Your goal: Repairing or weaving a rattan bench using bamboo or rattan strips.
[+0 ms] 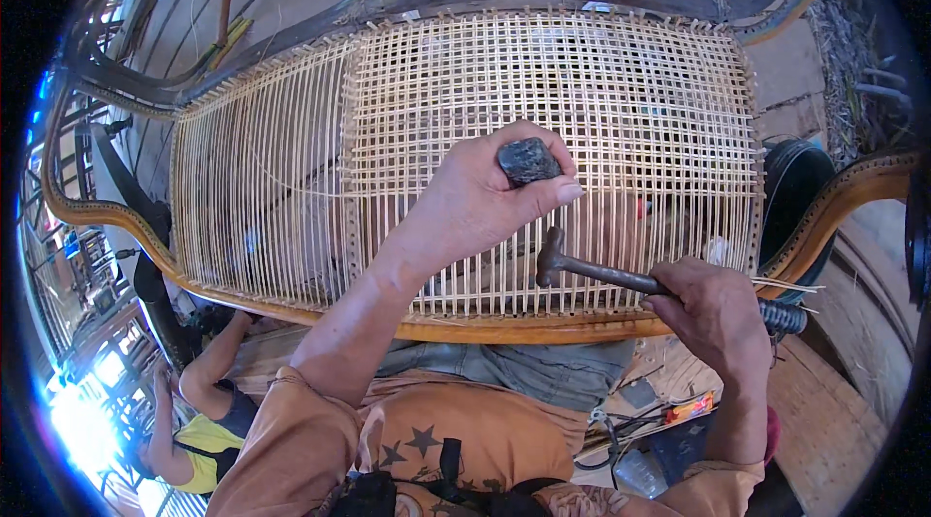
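My left hand (475,192) is closed around a dark, worn tool end (527,161), seen from its blunt top; its lower part is hidden by the fingers and I cannot make out its kind. It is over a woven cane panel (543,71) in a curved wooden frame (524,330). To the right and nearer my body, my right hand (713,308) grips a small hammer (601,270) by its handle, whose wrapped black end shows behind the hand. The hammer's head lies just short of my left hand, apart from it, above lengthwise strands. A loose strand runs from the left section towards my left wrist.
Left of a divider row, the panel has strands one way only (262,177). A dark round tub (795,192) stands at the right. Tools and a clear cup (640,473) lie by my right arm. Another person in yellow (204,449) sits at the lower left.
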The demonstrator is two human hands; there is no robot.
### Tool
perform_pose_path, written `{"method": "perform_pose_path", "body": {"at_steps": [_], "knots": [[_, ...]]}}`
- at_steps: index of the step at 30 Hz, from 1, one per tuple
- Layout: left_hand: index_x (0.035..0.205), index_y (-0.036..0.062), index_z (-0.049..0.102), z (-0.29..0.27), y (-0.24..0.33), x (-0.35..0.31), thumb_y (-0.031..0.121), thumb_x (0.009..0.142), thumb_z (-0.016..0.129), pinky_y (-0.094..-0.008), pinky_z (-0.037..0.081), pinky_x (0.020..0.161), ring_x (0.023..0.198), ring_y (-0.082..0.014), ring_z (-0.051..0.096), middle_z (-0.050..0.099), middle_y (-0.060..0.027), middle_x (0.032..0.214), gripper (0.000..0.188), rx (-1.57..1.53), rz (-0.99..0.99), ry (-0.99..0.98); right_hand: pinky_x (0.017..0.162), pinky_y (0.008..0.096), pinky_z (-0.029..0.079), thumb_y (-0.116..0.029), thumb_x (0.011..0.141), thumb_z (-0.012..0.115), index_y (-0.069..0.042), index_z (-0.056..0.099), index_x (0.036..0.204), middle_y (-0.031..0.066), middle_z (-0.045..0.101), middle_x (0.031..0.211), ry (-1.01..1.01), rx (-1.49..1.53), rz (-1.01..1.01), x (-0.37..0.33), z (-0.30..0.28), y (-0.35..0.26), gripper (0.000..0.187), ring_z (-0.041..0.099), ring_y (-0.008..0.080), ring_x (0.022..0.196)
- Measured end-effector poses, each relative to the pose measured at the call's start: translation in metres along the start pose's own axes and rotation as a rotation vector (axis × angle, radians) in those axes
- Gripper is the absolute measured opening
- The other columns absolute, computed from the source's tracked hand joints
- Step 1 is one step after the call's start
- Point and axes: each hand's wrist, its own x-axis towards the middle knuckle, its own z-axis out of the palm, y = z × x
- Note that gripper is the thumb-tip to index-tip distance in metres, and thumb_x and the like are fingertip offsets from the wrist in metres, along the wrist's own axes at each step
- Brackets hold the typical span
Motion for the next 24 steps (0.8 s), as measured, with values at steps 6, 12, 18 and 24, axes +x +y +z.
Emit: {"method": "perform_pose_path", "body": {"at_steps": [6,12,18,24], "knots": [[0.095,0.0048,0.064,0.003,-0.001,0.006,0.012,0.081,0.072,-0.0249,0.048,0.078,0.085,-0.0086,0.057,0.061,-0.0007,0.092,0.018,0.056,-0.056,-0.077,0.064,0.042,0.047,-0.023,0.08,0.064,-0.009,0.06,0.086,0.0099,0.058,0.076,-0.013,-0.029,0.009,0.009,0.001,-0.001,0.015,0.06,0.0305,0.073],[0.096,0.0036,0.064,-0.009,0.004,0.002,0.012,0.081,0.07,-0.0238,0.048,0.075,0.083,-0.009,0.058,0.062,-0.0015,0.091,0.018,0.011,0.022,-0.023,0.063,0.042,0.047,-0.021,0.08,0.065,-0.009,0.06,0.084,0.0099,0.058,0.076,0.086,-0.043,0.03,0.01,-0.005,0.006,0.014,0.06,0.0305,0.073],[0.099,0.0026,0.064,-0.019,0.0,-0.009,0.016,0.083,0.07,-0.0243,0.047,0.078,0.085,-0.0099,0.057,0.063,-0.003,0.094,0.022,0.076,0.033,0.016,0.061,0.0404,0.046,-0.017,0.076,0.067,-0.006,0.062,0.085,0.0112,0.057,0.073,0.023,0.004,-0.02,0.012,0.006,-0.001,0.015,0.058,0.0308,0.068],[0.099,0.0027,0.063,-0.016,-0.005,-0.007,0.015,0.081,0.072,-0.0245,0.048,0.079,0.087,-0.0091,0.057,0.062,-0.0027,0.094,0.023,0.047,-0.059,-0.017,0.062,0.0429,0.047,-0.02,0.079,0.065,-0.008,0.059,0.083,0.0102,0.058,0.075,0.078,-0.017,-0.045,0.026,0.006,-0.002,0.014,0.06,0.0314,0.073]]}}
